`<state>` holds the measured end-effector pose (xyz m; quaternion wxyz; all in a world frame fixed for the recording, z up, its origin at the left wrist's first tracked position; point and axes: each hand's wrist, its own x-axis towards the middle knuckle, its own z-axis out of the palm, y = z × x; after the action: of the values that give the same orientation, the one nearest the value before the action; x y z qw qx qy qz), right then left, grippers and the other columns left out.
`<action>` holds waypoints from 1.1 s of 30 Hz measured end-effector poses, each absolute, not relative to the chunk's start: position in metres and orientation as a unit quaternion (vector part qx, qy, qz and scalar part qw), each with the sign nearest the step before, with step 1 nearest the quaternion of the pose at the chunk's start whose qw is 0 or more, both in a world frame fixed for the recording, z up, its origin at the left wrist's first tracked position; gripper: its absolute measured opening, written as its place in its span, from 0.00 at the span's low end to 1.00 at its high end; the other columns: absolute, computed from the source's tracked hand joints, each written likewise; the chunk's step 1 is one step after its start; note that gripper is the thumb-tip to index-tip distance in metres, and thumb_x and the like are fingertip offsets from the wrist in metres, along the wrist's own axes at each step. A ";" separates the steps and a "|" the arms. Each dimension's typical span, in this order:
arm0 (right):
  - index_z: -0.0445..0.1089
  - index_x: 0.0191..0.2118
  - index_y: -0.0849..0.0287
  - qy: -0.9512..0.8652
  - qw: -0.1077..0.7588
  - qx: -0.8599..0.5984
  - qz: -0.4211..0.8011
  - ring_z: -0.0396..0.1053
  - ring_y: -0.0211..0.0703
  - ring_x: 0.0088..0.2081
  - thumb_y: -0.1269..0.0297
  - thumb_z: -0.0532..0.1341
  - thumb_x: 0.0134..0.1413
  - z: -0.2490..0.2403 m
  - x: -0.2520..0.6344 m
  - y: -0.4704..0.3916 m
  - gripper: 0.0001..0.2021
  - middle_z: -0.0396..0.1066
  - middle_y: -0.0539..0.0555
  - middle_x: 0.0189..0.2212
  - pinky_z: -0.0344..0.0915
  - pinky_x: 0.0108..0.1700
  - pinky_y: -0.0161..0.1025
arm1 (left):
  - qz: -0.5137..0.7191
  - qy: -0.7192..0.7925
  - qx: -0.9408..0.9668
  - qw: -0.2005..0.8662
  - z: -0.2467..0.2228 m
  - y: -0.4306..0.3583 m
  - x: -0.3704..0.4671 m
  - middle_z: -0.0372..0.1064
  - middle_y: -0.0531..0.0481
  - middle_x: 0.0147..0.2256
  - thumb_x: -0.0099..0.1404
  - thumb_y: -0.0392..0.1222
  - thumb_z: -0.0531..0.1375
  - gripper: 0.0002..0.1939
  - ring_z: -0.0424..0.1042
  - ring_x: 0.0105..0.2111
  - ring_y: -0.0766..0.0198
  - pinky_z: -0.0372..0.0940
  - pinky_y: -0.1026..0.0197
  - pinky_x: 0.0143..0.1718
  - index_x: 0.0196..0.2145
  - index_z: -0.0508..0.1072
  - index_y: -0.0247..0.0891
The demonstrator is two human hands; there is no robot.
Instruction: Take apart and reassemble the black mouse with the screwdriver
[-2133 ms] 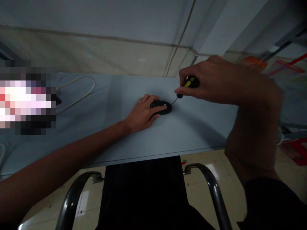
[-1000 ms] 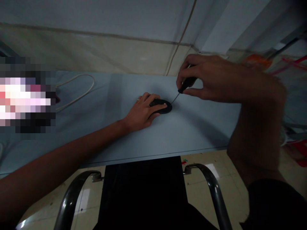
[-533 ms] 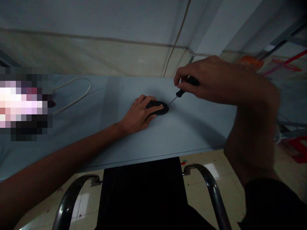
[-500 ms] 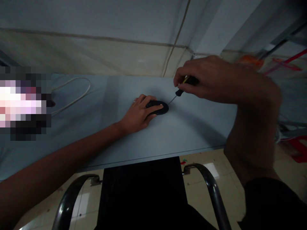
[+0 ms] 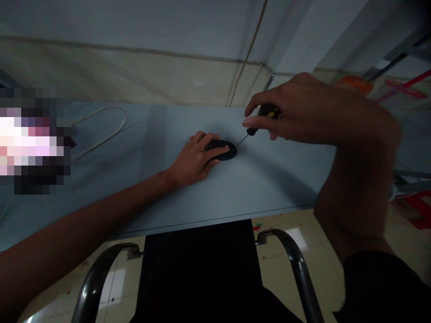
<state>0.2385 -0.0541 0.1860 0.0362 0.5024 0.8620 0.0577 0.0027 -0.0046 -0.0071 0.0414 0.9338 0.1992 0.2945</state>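
Observation:
A black computer mouse (image 5: 230,153) lies on the pale table (image 5: 208,197), with my left hand (image 5: 193,162) pressing it down, fingers spread around its sides and over its top. To its right, my right hand (image 5: 283,110) grips a screwdriver (image 5: 251,131) with a black and yellow handle. The shaft slants down to the left, and its tip meets the right end of the mouse. What exactly the tip touches is too small to make out. My right fingers partly cover the handle.
A white cable (image 5: 117,110) loops on the table at the left, beside a blurred-out area. The tiled wall (image 5: 151,72) borders the table's far edge. A black chair with metal armrests (image 5: 298,264) stands at the near edge. Red and orange items (image 5: 357,85) are at the far right.
My right fingers have shifted on the screwdriver handle, which shows turned, with the thumb and forefinger more extended. My left hand and the mouse have stayed in place.

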 end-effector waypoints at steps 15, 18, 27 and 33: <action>0.75 0.47 0.49 0.889 0.017 0.454 0.048 0.72 0.58 0.52 0.58 0.53 0.64 0.184 0.237 -0.057 0.14 0.76 0.59 0.49 0.66 0.56 0.54 | 0.277 0.214 0.935 0.050 -0.006 -0.005 0.003 0.62 0.41 0.62 0.79 0.51 0.51 0.21 0.62 0.56 0.49 0.66 0.40 0.58 0.65 0.69 0.49; 0.77 0.45 0.44 0.883 0.010 0.467 0.042 0.74 0.59 0.51 0.55 0.56 0.61 0.185 0.237 -0.056 0.13 0.79 0.55 0.47 0.66 0.56 0.54 | 0.276 0.210 0.937 0.049 -0.006 -0.006 0.003 0.62 0.41 0.62 0.79 0.50 0.52 0.21 0.62 0.56 0.49 0.66 0.40 0.58 0.65 0.70 0.48; 0.78 0.46 0.44 0.890 0.007 0.455 0.025 0.74 0.58 0.51 0.54 0.55 0.64 0.187 0.241 -0.060 0.14 0.79 0.55 0.47 0.67 0.55 0.54 | 0.277 0.213 0.936 0.044 -0.005 -0.006 0.003 0.63 0.41 0.62 0.79 0.51 0.53 0.21 0.63 0.55 0.49 0.66 0.41 0.58 0.64 0.70 0.48; 0.77 0.48 0.45 0.871 0.036 0.487 0.047 0.76 0.58 0.47 0.51 0.50 0.68 0.187 0.236 -0.060 0.19 0.80 0.56 0.44 0.69 0.52 0.57 | 0.275 0.217 0.935 0.046 -0.006 -0.005 0.003 0.62 0.41 0.62 0.79 0.52 0.52 0.21 0.63 0.56 0.49 0.66 0.40 0.58 0.64 0.70 0.49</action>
<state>0.2359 -0.0603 0.1867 0.0362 0.4870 0.8714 0.0465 0.0027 -0.0047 -0.0063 0.0456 0.9355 0.2175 0.2749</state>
